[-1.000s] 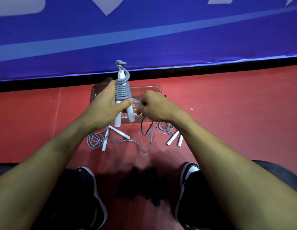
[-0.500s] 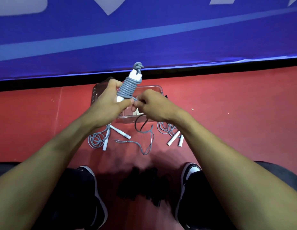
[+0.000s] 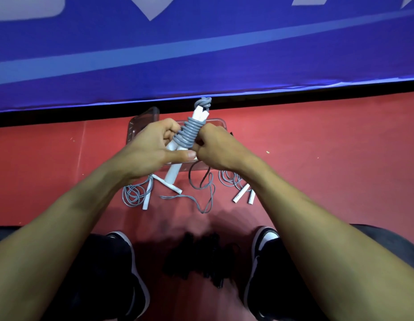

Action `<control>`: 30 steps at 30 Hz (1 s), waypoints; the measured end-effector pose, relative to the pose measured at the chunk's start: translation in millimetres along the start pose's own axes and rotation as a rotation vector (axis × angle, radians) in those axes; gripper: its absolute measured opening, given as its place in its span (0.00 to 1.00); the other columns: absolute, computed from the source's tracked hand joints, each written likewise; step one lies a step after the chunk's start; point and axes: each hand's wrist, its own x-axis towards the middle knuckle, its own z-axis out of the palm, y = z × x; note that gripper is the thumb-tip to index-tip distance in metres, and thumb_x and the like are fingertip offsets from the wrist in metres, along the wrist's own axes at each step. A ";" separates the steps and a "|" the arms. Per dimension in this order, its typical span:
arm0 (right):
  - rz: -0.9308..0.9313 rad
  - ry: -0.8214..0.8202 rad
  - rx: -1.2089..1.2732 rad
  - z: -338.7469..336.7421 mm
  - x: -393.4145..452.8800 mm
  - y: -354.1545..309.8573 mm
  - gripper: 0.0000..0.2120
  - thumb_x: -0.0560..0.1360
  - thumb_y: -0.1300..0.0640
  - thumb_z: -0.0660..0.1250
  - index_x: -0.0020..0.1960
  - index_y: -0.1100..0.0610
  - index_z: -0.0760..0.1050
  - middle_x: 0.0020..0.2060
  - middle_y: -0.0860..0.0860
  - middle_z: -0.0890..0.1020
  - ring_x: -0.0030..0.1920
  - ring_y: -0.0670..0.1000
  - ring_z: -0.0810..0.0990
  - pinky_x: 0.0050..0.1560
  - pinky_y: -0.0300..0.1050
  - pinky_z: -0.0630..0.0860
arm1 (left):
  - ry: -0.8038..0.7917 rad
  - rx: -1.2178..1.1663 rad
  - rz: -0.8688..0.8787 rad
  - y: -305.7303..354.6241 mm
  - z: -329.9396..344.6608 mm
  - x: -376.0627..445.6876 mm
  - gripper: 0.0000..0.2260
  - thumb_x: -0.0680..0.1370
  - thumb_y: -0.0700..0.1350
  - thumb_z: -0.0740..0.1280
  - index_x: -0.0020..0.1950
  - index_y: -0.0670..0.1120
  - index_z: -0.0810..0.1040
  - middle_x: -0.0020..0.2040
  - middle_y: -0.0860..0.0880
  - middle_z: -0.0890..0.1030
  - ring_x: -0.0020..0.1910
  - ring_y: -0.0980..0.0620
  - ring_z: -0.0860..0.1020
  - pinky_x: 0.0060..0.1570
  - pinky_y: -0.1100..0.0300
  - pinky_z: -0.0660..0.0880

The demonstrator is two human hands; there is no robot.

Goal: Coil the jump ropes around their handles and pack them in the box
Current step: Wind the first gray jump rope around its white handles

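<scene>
Head view: the person sits over a red floor (image 3: 340, 140) that runs up to a blue banner (image 3: 201, 54) along its far edge. The left hand (image 3: 152, 150) holds the lower part of a pair of white handles (image 3: 200, 115), fingers curled behind them and thumb stretched out beneath; the handles tilt up and away toward the banner. A grey jump rope (image 3: 188, 133) is coiled in tight turns around the handles' middle, with a knot of rope at their upper tips. The right hand (image 3: 218, 150) is closed in a fist just beside the coil, touching it, its grip clamped on the rope's loose tail, which hangs down to the floor in a slack loop (image 3: 207, 193).

Behind the hands, near the floor's far edge, lies a clear plastic box (image 3: 143, 119), mostly hidden; its contents cannot be made out. On the floor on the near side of the box lie two uncoiled jump ropes with white handles: one (image 3: 136, 193) under the left forearm, another (image 3: 238, 188) under the right wrist. Closer in, two black-and-white shoes (image 3: 262, 239) flank a dark tangled heap (image 3: 201, 258), too dim to identify.
</scene>
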 end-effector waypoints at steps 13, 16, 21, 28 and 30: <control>0.146 -0.003 -0.159 6.7 5.2 8.2 0.17 0.80 0.47 0.64 0.38 0.56 0.71 0.35 0.53 0.75 0.45 0.61 0.75 0.52 0.56 0.73 | 0.037 -0.049 -0.030 -2.8 0.0 -1.3 0.29 0.67 0.42 0.78 0.61 0.39 0.67 0.46 0.36 0.83 0.43 0.43 0.84 0.51 0.39 0.81; 0.169 -0.014 -0.199 7.3 5.5 7.3 0.16 0.81 0.45 0.63 0.48 0.57 0.78 0.48 0.56 0.83 0.55 0.61 0.79 0.61 0.61 0.72 | 0.096 -0.023 0.007 -5.6 -1.7 3.1 0.18 0.72 0.34 0.77 0.55 0.43 0.71 0.36 0.50 0.83 0.36 0.48 0.83 0.47 0.42 0.82; 0.170 -0.038 -0.145 6.3 7.9 7.4 0.16 0.81 0.48 0.62 0.52 0.59 0.80 0.43 0.56 0.81 0.53 0.62 0.80 0.61 0.60 0.74 | 0.087 -0.042 0.016 -6.3 -2.5 4.3 0.08 0.77 0.37 0.72 0.53 0.41 0.75 0.38 0.51 0.80 0.36 0.55 0.80 0.42 0.55 0.79; 0.153 -0.023 -0.197 5.9 6.1 7.8 0.10 0.79 0.54 0.62 0.51 0.58 0.80 0.48 0.57 0.83 0.54 0.62 0.79 0.61 0.59 0.73 | 0.058 -0.152 -0.069 -4.4 3.3 6.4 0.11 0.79 0.39 0.69 0.62 0.40 0.78 0.42 0.47 0.77 0.38 0.53 0.74 0.43 0.52 0.73; 0.149 -0.021 -0.213 7.3 6.8 8.6 0.09 0.79 0.54 0.62 0.51 0.57 0.79 0.49 0.57 0.82 0.55 0.62 0.79 0.60 0.58 0.73 | 0.073 -0.133 -0.090 -3.4 4.9 6.2 0.20 0.77 0.54 0.71 0.59 0.39 0.78 0.39 0.48 0.75 0.36 0.53 0.72 0.40 0.54 0.70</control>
